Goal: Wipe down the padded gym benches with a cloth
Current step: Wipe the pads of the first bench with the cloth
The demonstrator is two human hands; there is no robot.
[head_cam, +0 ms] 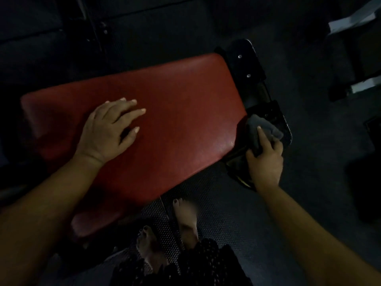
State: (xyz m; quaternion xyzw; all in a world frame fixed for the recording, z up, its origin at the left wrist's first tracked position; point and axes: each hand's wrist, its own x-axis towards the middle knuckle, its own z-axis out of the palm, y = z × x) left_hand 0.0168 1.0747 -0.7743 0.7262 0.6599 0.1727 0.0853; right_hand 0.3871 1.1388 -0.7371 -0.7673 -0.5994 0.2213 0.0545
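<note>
A red padded bench (175, 112) lies across the middle of the view, its long pad running from lower left to upper right. My left hand (109, 129) rests flat on the pad's left part, fingers spread. At the pad's right end my right hand (265, 159) grips a dark grey cloth (261, 129) and holds it against the black metal frame (247, 65) just beyond the pad's edge. The forefinger lies straight along the cloth.
Dark dimpled rubber flooring (216, 203) surrounds the bench. My bare feet (185, 217) stand at the bench's near side, above a dark patterned garment (195, 265). Pale equipment parts (350, 21) show at the upper right. Black machine frames (97, 32) stand behind the bench.
</note>
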